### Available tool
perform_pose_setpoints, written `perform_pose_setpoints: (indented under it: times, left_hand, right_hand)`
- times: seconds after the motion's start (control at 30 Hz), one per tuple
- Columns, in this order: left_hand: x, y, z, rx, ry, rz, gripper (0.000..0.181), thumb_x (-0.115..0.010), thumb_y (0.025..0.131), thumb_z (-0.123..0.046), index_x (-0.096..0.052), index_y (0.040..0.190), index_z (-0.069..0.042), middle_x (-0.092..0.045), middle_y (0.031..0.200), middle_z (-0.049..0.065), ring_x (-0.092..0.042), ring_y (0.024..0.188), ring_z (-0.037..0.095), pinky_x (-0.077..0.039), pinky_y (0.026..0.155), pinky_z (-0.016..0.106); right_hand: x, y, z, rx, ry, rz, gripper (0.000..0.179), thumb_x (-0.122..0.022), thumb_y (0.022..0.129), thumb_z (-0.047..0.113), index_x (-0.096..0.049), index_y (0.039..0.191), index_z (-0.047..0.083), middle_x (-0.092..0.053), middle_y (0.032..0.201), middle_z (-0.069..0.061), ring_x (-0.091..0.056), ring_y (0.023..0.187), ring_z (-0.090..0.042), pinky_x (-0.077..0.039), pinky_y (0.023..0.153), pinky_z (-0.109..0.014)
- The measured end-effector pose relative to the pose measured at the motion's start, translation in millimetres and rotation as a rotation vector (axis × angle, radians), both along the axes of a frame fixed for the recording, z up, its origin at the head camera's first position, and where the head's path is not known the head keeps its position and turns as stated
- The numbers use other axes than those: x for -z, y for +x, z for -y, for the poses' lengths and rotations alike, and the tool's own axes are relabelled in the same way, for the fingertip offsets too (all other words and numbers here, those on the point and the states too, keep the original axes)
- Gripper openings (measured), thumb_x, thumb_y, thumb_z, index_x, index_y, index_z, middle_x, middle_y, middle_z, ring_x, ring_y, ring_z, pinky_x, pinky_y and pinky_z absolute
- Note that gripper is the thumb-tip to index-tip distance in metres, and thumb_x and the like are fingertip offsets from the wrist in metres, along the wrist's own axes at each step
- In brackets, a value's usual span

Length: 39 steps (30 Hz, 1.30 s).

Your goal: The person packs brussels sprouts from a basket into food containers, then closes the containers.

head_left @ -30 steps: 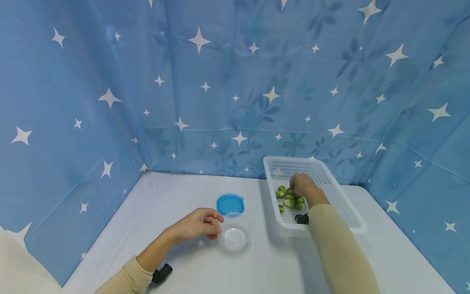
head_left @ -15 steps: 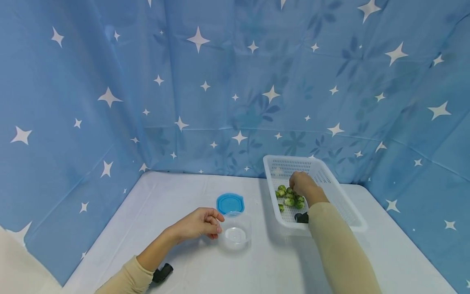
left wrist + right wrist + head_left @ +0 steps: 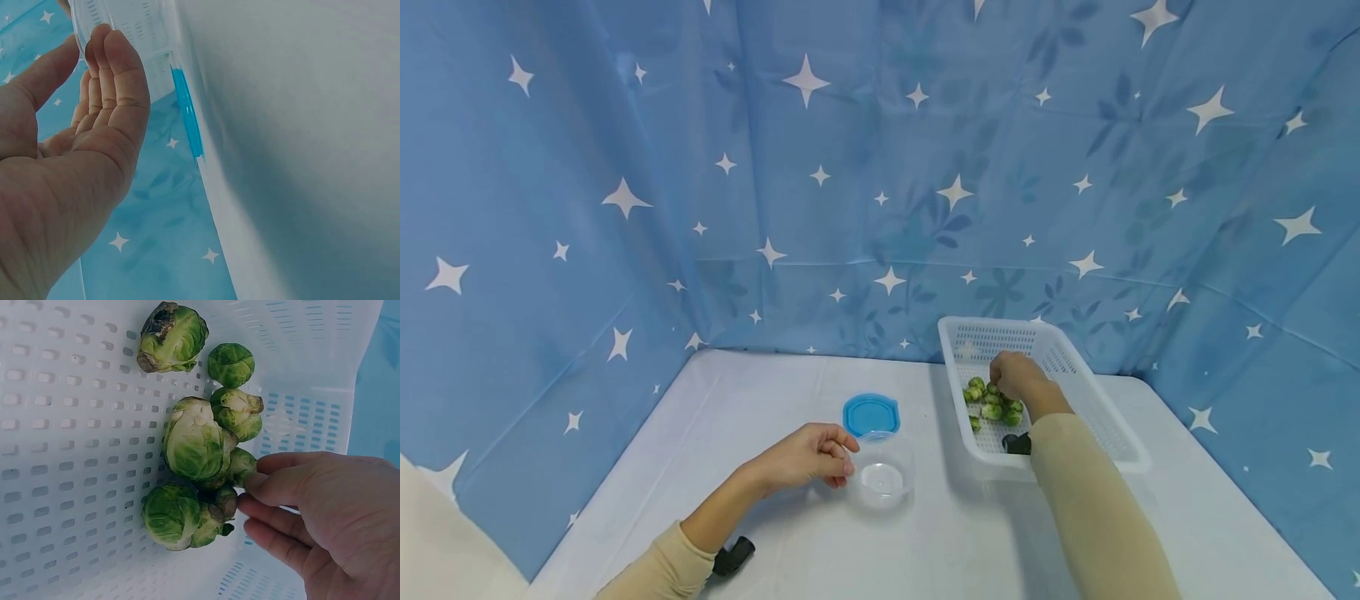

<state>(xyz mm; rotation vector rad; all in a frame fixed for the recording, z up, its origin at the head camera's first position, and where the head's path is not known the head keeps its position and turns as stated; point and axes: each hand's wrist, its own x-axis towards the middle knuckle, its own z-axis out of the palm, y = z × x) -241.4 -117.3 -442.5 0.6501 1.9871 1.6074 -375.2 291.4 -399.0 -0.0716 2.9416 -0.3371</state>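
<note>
A clear round plastic container (image 3: 883, 482) stands on the table. My left hand (image 3: 811, 456) is at its left side, fingers loosely curved; in the left wrist view the thumb and fingertips (image 3: 122, 53) overlap the container's wall (image 3: 147, 28). My right hand (image 3: 1018, 377) reaches into a white perforated basket (image 3: 955, 417). In the right wrist view its thumb and index finger pinch a small Brussels sprout (image 3: 240, 465) among several others. A larger sprout (image 3: 194, 440) lies against that one, and another (image 3: 172, 331) sits apart.
A blue lid (image 3: 870, 415) lies flat just behind the clear container. The basket's high side wall (image 3: 1112, 417) stands to the right of the right forearm. Black wrist-worn devices show at the left wrist (image 3: 732, 557) and right wrist (image 3: 1017, 444). A blue star-patterned curtain (image 3: 850, 208) hangs behind the table.
</note>
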Motion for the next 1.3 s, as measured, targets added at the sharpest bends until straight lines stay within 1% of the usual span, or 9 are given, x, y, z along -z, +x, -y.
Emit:
perform_pose_setpoints:
  times: [0.17, 0.27, 0.4, 0.47, 0.6, 0.8, 1.03, 1.17, 1.3]
  left_hand:
    - [2.0, 0.3, 0.2, 0.003, 0.000, 0.009, 0.036, -0.066, 0.101, -0.008, -0.055, 0.129, 0.012, -0.068, 0.106, 0.034, -0.073, 0.085, 0.024, -0.063, 0.080, 0.034]
    - [2.6, 0.9, 0.2, 0.003, -0.001, 0.010, 0.037, -0.067, 0.101, -0.008, -0.056, 0.129, 0.012, -0.068, 0.106, 0.033, -0.073, 0.085, 0.025, -0.063, 0.080, 0.035]
    - [1.4, 0.1, 0.3, 0.003, 0.001, 0.003, 0.037, -0.067, 0.101, -0.009, -0.056, 0.130, 0.011, -0.069, 0.106, 0.032, -0.073, 0.087, 0.028, -0.063, 0.081, 0.036]
    - [0.8, -0.4, 0.4, 0.002, 0.000, 0.000, 0.036, -0.066, 0.102, -0.009, -0.056, 0.130, 0.011, -0.068, 0.106, 0.033, -0.073, 0.088, 0.029, -0.063, 0.081, 0.036]
    - [3.8, 0.4, 1.4, 0.002, -0.002, 0.004, 0.036, -0.066, 0.102, -0.008, -0.055, 0.129, 0.012, -0.068, 0.106, 0.034, -0.072, 0.085, 0.025, -0.063, 0.080, 0.035]
    - [8.6, 3.9, 2.2, 0.006, 0.005, 0.028, 0.035, -0.066, 0.102, -0.007, -0.056, 0.129, 0.012, -0.068, 0.106, 0.034, -0.072, 0.083, 0.022, -0.063, 0.080, 0.034]
    - [5.0, 2.2, 1.6, 0.004, 0.011, 0.009, 0.035, -0.067, 0.101, -0.007, -0.056, 0.128, 0.012, -0.068, 0.106, 0.034, -0.072, 0.085, 0.025, -0.063, 0.080, 0.035]
    - [4.5, 0.2, 1.3, 0.007, 0.005, 0.002, 0.035, -0.067, 0.101, -0.007, -0.056, 0.129, 0.012, -0.069, 0.105, 0.032, -0.072, 0.085, 0.025, -0.063, 0.080, 0.035]
    - [3.3, -1.7, 1.0, 0.008, 0.005, -0.003, 0.035, -0.067, 0.101, -0.008, -0.056, 0.129, 0.011, -0.071, 0.103, 0.028, -0.072, 0.084, 0.024, -0.063, 0.080, 0.036]
  right_hand:
    - [1.8, -1.7, 0.1, -0.016, -0.040, -0.034, 0.028, -0.054, 0.101, -0.006, -0.074, 0.117, 0.004, -0.067, 0.122, -0.020, -0.065, 0.097, -0.030, -0.057, 0.079, -0.045]
    - [1.7, -0.9, 0.3, -0.035, -0.087, -0.067, 0.026, -0.056, 0.101, -0.004, -0.075, 0.117, 0.001, -0.069, 0.120, -0.023, -0.067, 0.094, -0.030, -0.059, 0.077, -0.044]
    - [-2.4, -0.2, 1.0, -0.058, -0.182, -0.147, 0.021, -0.057, 0.100, -0.001, -0.078, 0.106, -0.001, -0.074, 0.100, -0.021, -0.063, 0.069, -0.023, -0.053, 0.062, -0.036]
    - [-4.5, -1.1, 1.9, -0.072, -0.226, -0.185, 0.021, -0.056, 0.098, -0.001, -0.075, 0.088, 0.000, -0.068, 0.077, -0.014, -0.052, 0.058, -0.018, -0.045, 0.058, -0.034]
    - [-5.8, 0.1, 5.4, -0.088, -0.277, -0.254, 0.024, -0.055, 0.096, -0.001, -0.069, 0.077, 0.003, -0.055, 0.064, -0.005, -0.042, 0.059, -0.016, -0.039, 0.059, -0.034]
    - [-17.6, 9.0, 10.8, -0.138, -0.334, -0.357, 0.020, -0.061, 0.100, 0.007, -0.077, 0.108, -0.001, -0.075, 0.101, -0.019, -0.068, 0.083, -0.027, -0.056, 0.071, -0.043]
    - [-45.6, 19.6, 17.6, -0.151, -0.519, -0.391, 0.020, -0.062, 0.103, 0.014, -0.076, 0.113, 0.004, -0.073, 0.116, -0.020, -0.067, 0.104, -0.036, -0.056, 0.086, -0.051]
    - [-58.2, 28.8, 26.9, -0.167, -0.599, -0.407, 0.018, -0.064, 0.104, 0.016, -0.076, 0.113, 0.006, -0.072, 0.119, -0.018, -0.066, 0.108, -0.034, -0.056, 0.087, -0.049]
    - [-69.1, 39.8, 41.0, -0.239, -0.646, -0.444, 0.016, -0.063, 0.104, 0.012, -0.077, 0.110, 0.006, -0.073, 0.118, -0.017, -0.068, 0.107, -0.033, -0.057, 0.088, -0.049]
